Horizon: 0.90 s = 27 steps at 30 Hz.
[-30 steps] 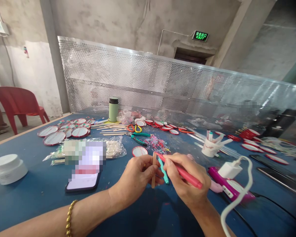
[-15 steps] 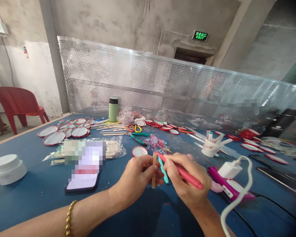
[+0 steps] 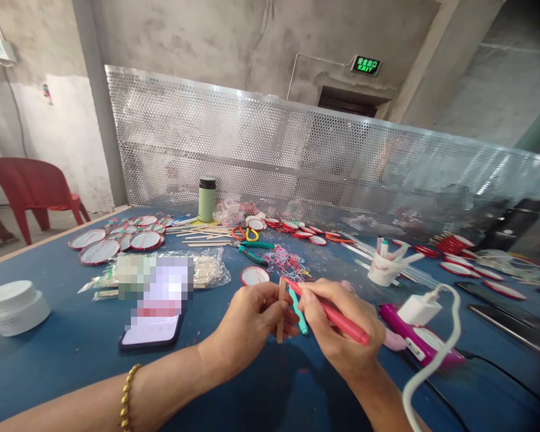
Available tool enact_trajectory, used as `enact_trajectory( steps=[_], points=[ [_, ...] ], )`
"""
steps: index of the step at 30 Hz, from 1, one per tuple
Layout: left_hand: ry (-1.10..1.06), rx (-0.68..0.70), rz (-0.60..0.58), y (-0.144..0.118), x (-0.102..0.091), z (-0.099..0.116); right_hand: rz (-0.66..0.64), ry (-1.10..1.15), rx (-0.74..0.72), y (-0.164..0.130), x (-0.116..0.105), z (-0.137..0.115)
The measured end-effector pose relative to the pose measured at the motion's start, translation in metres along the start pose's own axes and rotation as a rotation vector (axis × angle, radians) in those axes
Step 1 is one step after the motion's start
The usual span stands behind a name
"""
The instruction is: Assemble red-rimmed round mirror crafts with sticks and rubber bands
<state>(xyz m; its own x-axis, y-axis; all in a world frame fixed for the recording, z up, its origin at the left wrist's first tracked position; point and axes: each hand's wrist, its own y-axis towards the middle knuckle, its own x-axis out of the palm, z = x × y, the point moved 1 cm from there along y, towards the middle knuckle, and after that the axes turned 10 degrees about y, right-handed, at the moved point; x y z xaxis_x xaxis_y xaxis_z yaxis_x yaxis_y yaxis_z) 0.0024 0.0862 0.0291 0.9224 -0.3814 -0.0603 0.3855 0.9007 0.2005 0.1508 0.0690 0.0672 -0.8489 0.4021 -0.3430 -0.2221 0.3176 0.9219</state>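
A slim, flat wooden stick [image 3: 281, 294] is standing nearly upright above the blue desk [image 3: 234, 402], between the two hands; it is showing a pale tan face and a rounded top end. The left grip [image 3: 254, 312] is pinching it between thumb and fingers. The right grip [image 3: 342, 348] is closing around a red marker [image 3: 351, 327], which is slanting with its blunt end toward the lower right and its narrow end pointing at the stick's top. Whether that end is touching the wood, I cannot tell.

The left thumb is covering part of the stick's middle, and the right hand's fingers are hiding part of the marker. Behind them a teal, wavy-edged piece [image 3: 302, 324] is showing; the left fingertips are overlapping it, and its support is hard to make out. A pink object [image 3: 393, 341] is disappearing behind the right hand. Pixelated blocks are masking the upper part of the phone [image 3: 150, 330], and both forearms are running out of view at the bottom.
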Motion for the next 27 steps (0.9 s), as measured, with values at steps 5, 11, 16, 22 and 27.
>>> enact_trajectory(
  steps=[5,11,16,22,27],
  points=[
    [-0.001,0.009,-0.006,-0.0007,0.0,0.0004,-0.018,0.011,-0.015,0.0008,0.0001,-0.0007],
    [-0.014,0.011,-0.008,-0.0012,-0.0001,-0.0005,-0.004,0.006,0.0,0.0003,0.0004,-0.0016],
    [-0.017,0.011,0.002,-0.0017,-0.0001,-0.002,-0.016,0.014,-0.011,-0.0003,0.0012,-0.0007],
    [-0.012,0.014,0.003,-0.0012,0.0001,0.0001,-0.006,-0.001,-0.031,-0.0002,0.0004,-0.001],
    [-0.029,0.01,-0.005,-0.0002,0.0002,0.0002,-0.003,0.002,-0.024,0.0004,0.0005,-0.0012]
  ],
)
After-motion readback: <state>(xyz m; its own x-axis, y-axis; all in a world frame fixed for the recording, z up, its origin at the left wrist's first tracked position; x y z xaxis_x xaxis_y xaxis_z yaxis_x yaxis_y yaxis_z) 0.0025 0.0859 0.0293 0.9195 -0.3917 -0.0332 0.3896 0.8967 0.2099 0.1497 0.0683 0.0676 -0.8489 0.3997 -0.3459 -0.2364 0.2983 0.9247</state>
